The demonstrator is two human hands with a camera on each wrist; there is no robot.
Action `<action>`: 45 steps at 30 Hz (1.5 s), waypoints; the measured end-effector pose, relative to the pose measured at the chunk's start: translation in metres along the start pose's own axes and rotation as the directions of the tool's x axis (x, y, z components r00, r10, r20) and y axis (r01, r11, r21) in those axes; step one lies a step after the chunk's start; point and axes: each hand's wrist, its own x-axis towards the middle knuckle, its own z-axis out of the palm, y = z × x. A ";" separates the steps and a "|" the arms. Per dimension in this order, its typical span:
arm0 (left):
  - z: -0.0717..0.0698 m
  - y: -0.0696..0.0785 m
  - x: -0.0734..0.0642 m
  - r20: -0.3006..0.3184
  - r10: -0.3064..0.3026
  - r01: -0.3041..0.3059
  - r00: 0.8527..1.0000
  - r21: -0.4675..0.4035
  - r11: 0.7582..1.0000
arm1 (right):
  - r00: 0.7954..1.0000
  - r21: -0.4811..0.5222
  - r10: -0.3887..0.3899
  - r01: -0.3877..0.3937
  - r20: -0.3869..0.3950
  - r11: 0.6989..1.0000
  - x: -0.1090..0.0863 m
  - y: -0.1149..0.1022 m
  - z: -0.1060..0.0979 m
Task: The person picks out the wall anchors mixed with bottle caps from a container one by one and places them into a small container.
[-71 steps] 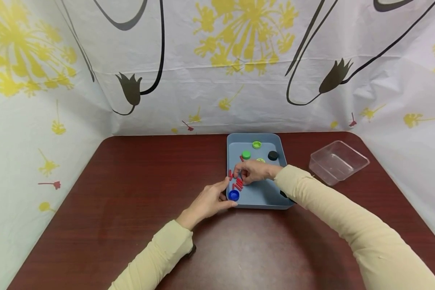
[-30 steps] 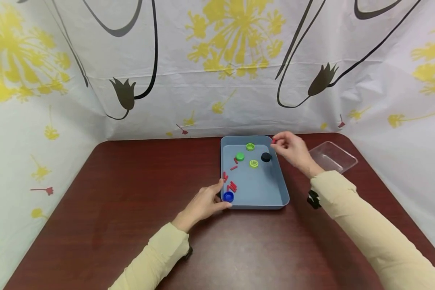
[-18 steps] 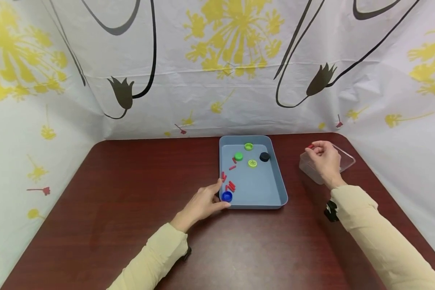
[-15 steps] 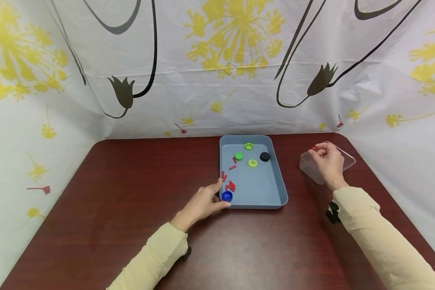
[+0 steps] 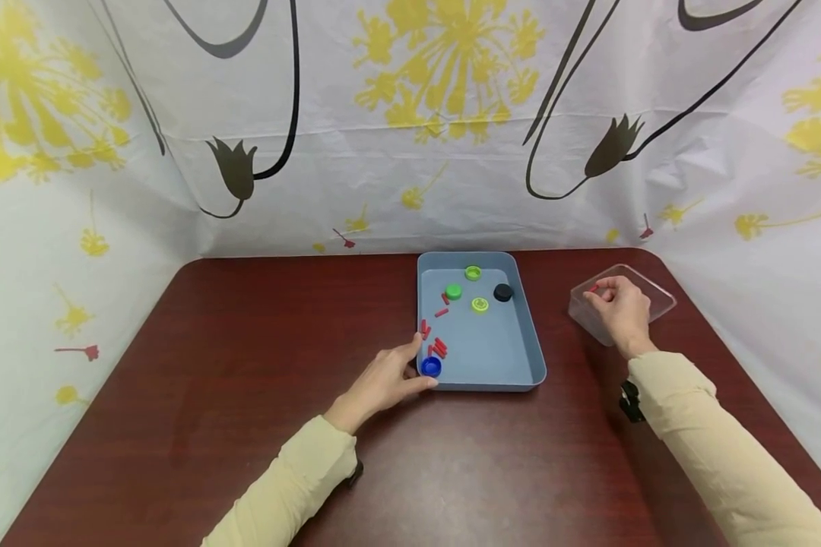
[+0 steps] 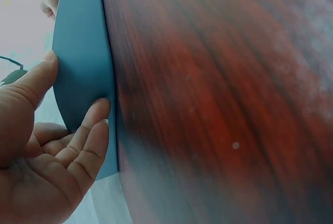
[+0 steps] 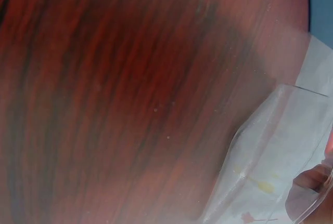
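My left hand (image 5: 379, 384) holds the near left corner of the blue-grey tray (image 5: 499, 368). In the left wrist view, thumb and curled fingers lie against the tray's outer wall (image 6: 80, 42). Several small red sticks (image 5: 440, 347) lie along the tray's left side, beside a blue bottle cap (image 5: 431, 367) in the corner. My right hand (image 5: 626, 311) pinches one red stick (image 5: 593, 288) over the clear plastic box (image 5: 659, 302), right of the tray. The right wrist view shows part of the hand (image 7: 307, 193) through the box's clear wall.
Farther back in the tray are a green cap (image 5: 454, 291), a lime cap (image 5: 473, 272), a yellow-green cap (image 5: 480, 305) and a black cap (image 5: 502, 292). Both containers stand on a dark red wooden table (image 5: 280, 319). A patterned white cloth (image 5: 397, 175) hangs behind.
My right hand has taken a red stick from the tray and carried it right to the clear box, lowering slightly at the end. The left hand has stayed at the tray's corner.
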 end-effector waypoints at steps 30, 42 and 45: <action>-0.006 0.001 0.002 0.010 -0.028 0.027 1.000 0.014 1.000 | 0.913 0.412 0.001 -0.185 0.407 0.892 0.015 -0.105 0.045; -0.003 0.002 0.002 0.024 -0.035 0.035 0.999 -0.013 0.999 | 0.776 0.437 -0.190 -0.121 0.601 0.891 0.010 -0.133 0.075; -0.003 0.002 0.002 0.024 -0.040 0.040 0.999 -0.021 0.999 | 0.738 0.434 -0.229 -0.095 0.635 0.896 0.009 -0.133 0.080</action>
